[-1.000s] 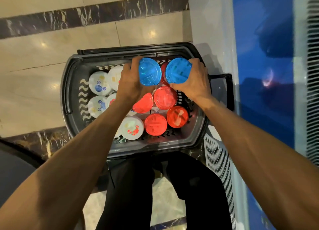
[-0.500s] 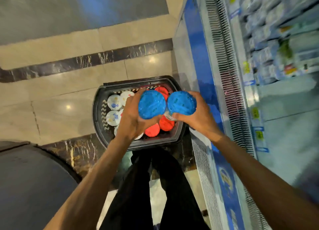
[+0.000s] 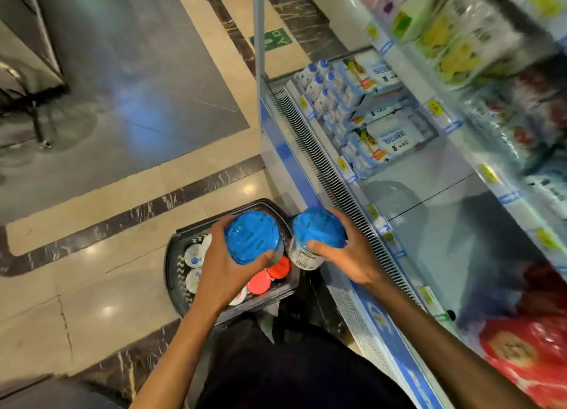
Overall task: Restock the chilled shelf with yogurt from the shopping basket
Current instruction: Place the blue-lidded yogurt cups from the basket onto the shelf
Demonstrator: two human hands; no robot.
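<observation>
My left hand (image 3: 222, 267) grips a blue-lidded yogurt tub (image 3: 252, 237) held above the black shopping basket (image 3: 172, 267) on the floor. My right hand (image 3: 348, 255) holds a second blue-lidded yogurt tub (image 3: 317, 234) just right of the basket, close to the chiller's front edge. Red-lidded tubs (image 3: 259, 282) and white-lidded tubs (image 3: 194, 255) remain in the basket, partly hidden by my left hand. The chilled shelf (image 3: 429, 194) to the right has a bare stretch of grey deck beside stacked blue-white cartons (image 3: 386, 138).
A metal vent grille (image 3: 334, 178) and blue front rim (image 3: 294, 169) run along the chiller. Red packaged goods (image 3: 527, 353) lie at the lower right of the shelf. Upper shelves hold blurred packs (image 3: 460, 40). My dark trousers (image 3: 276, 362) stand right behind the basket.
Both hands have lifted the two blue-lidded tubs up out of the basket and rightward toward the chiller. My view has swung up so the shelves appear.
</observation>
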